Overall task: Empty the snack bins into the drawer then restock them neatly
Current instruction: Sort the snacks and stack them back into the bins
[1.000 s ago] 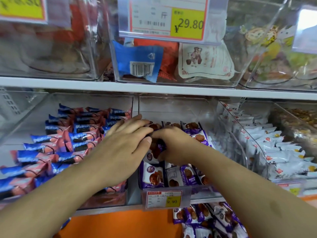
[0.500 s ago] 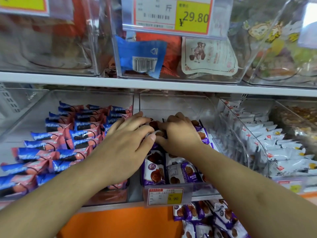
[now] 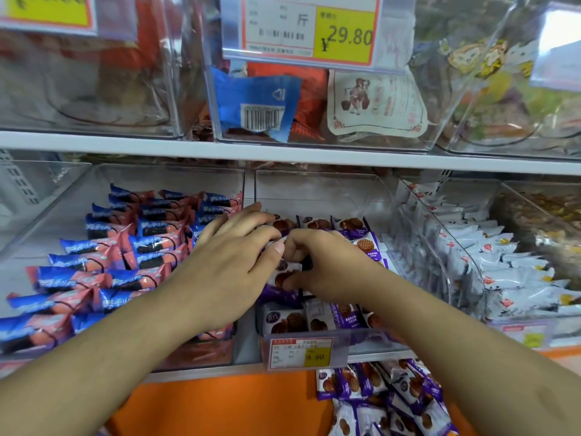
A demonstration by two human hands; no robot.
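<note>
Shop shelving filled our view, two tiers of clear plastic bins on white shelves. We worked in the middle bin [image 3: 327, 196] of the lower tier, where the purple waffle-biscuit packets [image 3: 364, 243] stood in rows. Our left hand [image 3: 232, 265] lay over the packets with fingers nearly straight, pressing them back; our right hand [image 3: 327, 265] had its fingers curled, apparently pinching a packet between thumb and fingers. We judged the restocking to be under way: each packet wanted standing on edge, face forward, snug against its row while the left hand kept the rows from toppling. More purple packets [image 3: 386, 401] lay below that bin, seemingly in the drawer. On the bin's front a price tag [image 3: 301, 352] read 9.90. Left of the bin lay blue and pink packets [image 3: 125, 256] with Chinese lettering we couldn't make out; right of it, white packets [image 3: 490, 262]. Above it a yellow tag [image 3: 314, 29] read ¥29.80.
</note>
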